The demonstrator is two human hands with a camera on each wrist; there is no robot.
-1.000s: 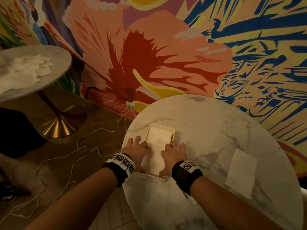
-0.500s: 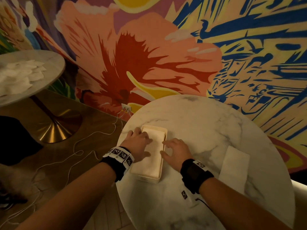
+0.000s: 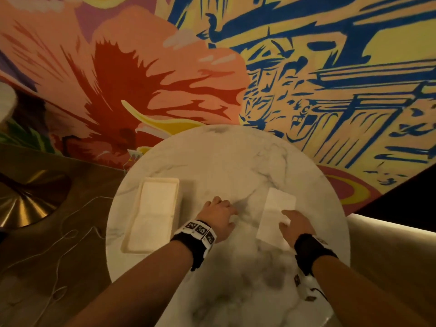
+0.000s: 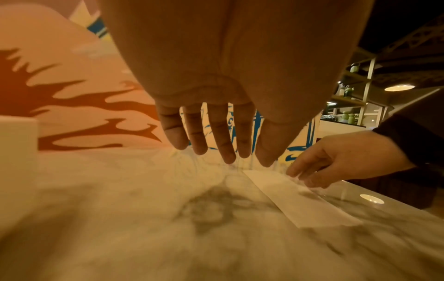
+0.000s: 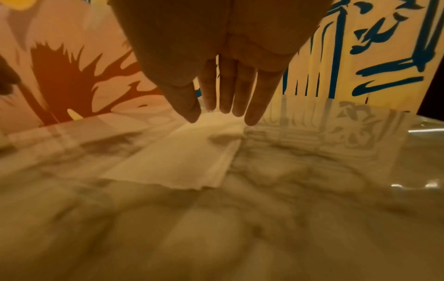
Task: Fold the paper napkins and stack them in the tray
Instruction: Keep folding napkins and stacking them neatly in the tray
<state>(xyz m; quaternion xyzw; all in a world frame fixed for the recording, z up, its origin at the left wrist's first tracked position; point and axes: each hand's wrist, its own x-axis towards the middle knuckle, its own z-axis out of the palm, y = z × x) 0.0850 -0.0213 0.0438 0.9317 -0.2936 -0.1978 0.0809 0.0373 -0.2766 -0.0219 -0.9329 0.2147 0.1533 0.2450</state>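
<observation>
Paper napkin (image 3: 276, 214): white, thin, folded to a long creased rectangle, lying flat at about 3 o'clock on the round marble table (image 3: 231, 161), well apart from the cream tray (image 3: 177, 204) at 9 o'clock, which is holding a folded white stack (image 3: 153, 215). My right hand (image 3: 296, 226) is resting straight fingers (image 5: 257, 106) on the napkin's near right part, gripping nothing; my left hand (image 3: 218, 217) is hovering between tray and napkin, fingers relaxed and empty. I am making out no readable writing, only black-and-white square markers on my left wristband (image 3: 199, 232).
</observation>
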